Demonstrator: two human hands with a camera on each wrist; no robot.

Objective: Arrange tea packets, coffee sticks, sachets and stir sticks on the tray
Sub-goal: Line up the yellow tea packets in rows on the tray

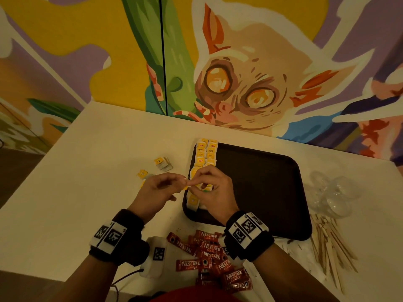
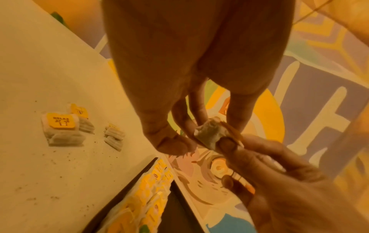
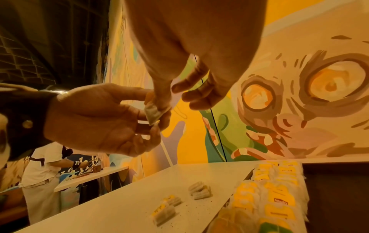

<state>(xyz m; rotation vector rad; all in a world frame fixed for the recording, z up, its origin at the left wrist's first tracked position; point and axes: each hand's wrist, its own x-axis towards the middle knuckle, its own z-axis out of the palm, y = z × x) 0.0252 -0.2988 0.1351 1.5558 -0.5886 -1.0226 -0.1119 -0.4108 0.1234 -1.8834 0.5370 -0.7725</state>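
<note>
Yellow-tagged tea bag (image 2: 209, 134) is being pinched between left hand (image 1: 159, 190) and right hand (image 1: 214, 186) above the dark tray (image 1: 272, 182)'s tea rows (image 1: 205, 158); coffee sticks (image 1: 209, 256) are lying nearby.

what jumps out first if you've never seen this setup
Both hands meet above the tray's left edge, the left hand and right hand pinching one tea bag between them. Under them, two neat rows of yellow tea packets line the dark tray, with red coffee sticks heaped nearest the person.
</note>
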